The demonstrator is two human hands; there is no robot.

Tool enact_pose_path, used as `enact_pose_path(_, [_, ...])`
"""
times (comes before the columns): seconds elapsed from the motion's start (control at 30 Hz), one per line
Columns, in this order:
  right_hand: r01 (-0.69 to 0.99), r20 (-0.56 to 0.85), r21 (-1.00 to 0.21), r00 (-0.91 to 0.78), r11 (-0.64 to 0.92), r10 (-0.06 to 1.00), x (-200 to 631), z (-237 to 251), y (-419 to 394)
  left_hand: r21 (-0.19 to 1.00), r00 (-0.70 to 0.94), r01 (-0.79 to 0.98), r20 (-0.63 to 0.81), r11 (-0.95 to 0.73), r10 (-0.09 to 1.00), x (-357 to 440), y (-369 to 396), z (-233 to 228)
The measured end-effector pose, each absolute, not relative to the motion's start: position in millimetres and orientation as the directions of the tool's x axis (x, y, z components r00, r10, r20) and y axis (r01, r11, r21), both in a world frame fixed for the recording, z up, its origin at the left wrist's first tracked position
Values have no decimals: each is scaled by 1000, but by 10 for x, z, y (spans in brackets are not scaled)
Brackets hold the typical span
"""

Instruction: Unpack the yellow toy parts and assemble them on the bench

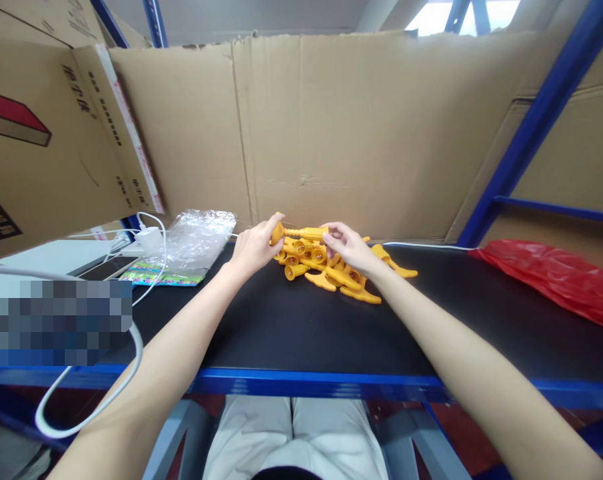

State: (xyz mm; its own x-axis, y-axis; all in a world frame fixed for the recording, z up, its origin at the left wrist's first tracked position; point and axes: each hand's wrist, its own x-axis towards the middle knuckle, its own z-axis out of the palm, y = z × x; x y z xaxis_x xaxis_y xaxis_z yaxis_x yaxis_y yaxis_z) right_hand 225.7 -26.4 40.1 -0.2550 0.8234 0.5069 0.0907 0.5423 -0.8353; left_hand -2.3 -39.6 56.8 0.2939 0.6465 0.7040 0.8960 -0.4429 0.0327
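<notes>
Both of my hands are on a yellow plastic piece [311, 233] held level above a pile. Its left end is rounded, a thin ridged shaft runs through the middle, and a thicker sleeve lies on the right. My left hand [254, 248] grips the rounded end between thumb and fingers. At the other end, my right hand [350, 245] pinches the thick part; its fingertips are partly hidden. Just below lies a heap of yellow plastic parts [326, 280], some with hollow round cups and some with curved, anchor-like ends. Whether the held piece is one part or two joined, I cannot tell.
Left of the heap lies a clear plastic bag [196, 233] on a colourful packet [168, 275]. A white cable [140, 353] loops near my left forearm. A red plastic bag [546, 277] lies at right. Cardboard [371, 133] walls the back of the black tabletop [311, 340].
</notes>
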Motion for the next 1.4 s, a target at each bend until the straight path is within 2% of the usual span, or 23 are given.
enact_pose_path(0.17, [140, 516, -816, -261, 561, 816, 2261, 432, -301, 53, 296, 888, 694, -457, 656, -32, -379, 561])
enact_pose_path(0.3, [240, 630, -681, -290, 692, 721, 2299, 453, -318, 58, 287, 894, 689, -445, 665, -36, -367, 550])
enact_pose_path(0.47, [364, 678, -564, -310, 742, 667, 2311, 455, -332, 49, 285, 898, 692, -437, 664, -34, -368, 546])
enact_pose_path(0.67, [376, 653, -614, -252, 694, 714, 2293, 423, -289, 38, 281, 906, 688, -421, 669, -26, -369, 542])
enact_pose_path(0.97, [464, 714, -451, -326, 763, 620, 2302, 438, -333, 34, 277, 919, 656, -394, 702, -39, -363, 532])
enact_pose_path(1.2, [486, 675, -507, -290, 712, 678, 2276, 404, -313, 28, 281, 919, 651, -392, 705, -38, -367, 532])
enact_pose_path(1.4, [472, 734, -392, -357, 790, 578, 2298, 399, -285, 13, 284, 923, 654, -386, 701, -44, -362, 530])
